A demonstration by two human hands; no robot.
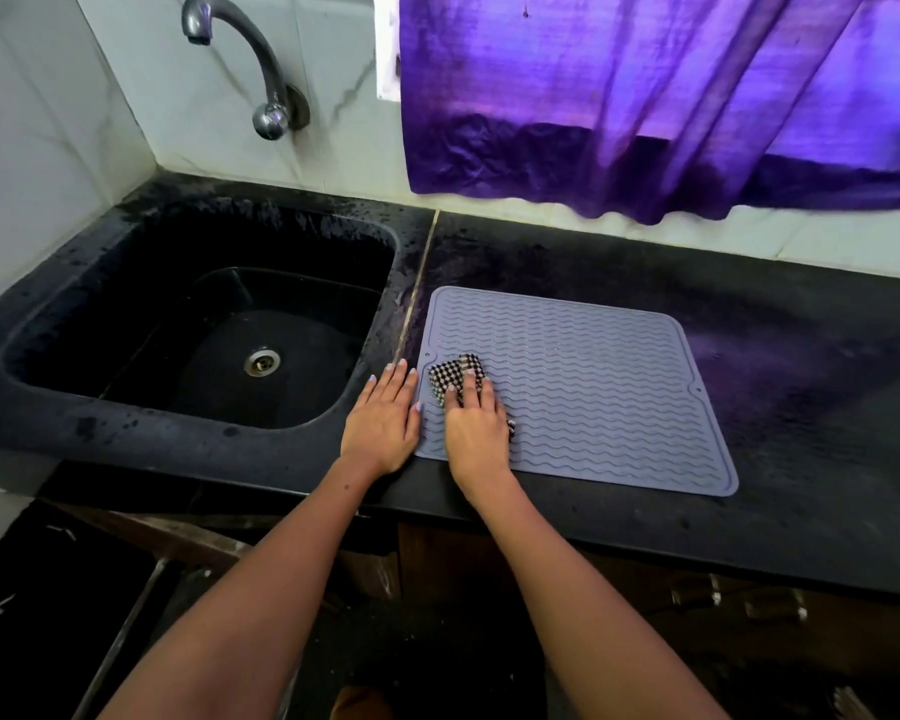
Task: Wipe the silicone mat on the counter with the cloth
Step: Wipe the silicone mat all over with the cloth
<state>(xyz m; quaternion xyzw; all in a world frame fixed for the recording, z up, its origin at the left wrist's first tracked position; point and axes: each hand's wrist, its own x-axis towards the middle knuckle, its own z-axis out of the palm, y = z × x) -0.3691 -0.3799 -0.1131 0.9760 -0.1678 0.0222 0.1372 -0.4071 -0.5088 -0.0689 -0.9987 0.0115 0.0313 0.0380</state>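
Mat (593, 387) on counter (749, 304); right hand (476, 433) fingers flat, pressing cloth (455, 376); left hand (383, 423) fingers spread flat; sink (126, 283) empty.

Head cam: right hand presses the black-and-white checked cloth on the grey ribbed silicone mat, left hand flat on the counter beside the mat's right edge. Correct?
One error. In the head view the left hand lies flat beside the left edge of the grey ribbed silicone mat, between it and the black sink. The rest holds: the right hand presses the black-and-white checked cloth on the mat.
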